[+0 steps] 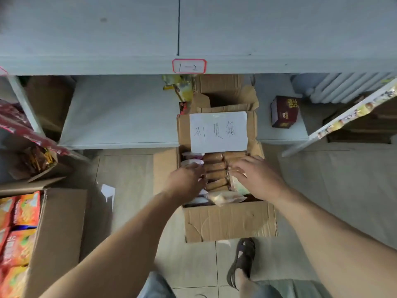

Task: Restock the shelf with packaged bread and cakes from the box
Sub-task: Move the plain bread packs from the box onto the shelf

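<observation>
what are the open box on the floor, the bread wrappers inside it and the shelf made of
The open box looks like plain brown corrugated cardboard: matte, creased, with dented flaps. The bread wrappers seem to be thin clear plastic film, glossy with crinkled glints over the brown loaves. The shelf appears to be painted sheet metal, pale grey and smooth with a folded front lip, though laminated board cannot be ruled out.

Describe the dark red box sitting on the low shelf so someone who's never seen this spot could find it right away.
Start at the open cardboard box on the floor with the handwritten white paper sign on its flap. Behind it runs the low grey shelf; look right of the sign. The small dark red carton with gold print stands there alone, the only boxed item on that stretch.
</observation>
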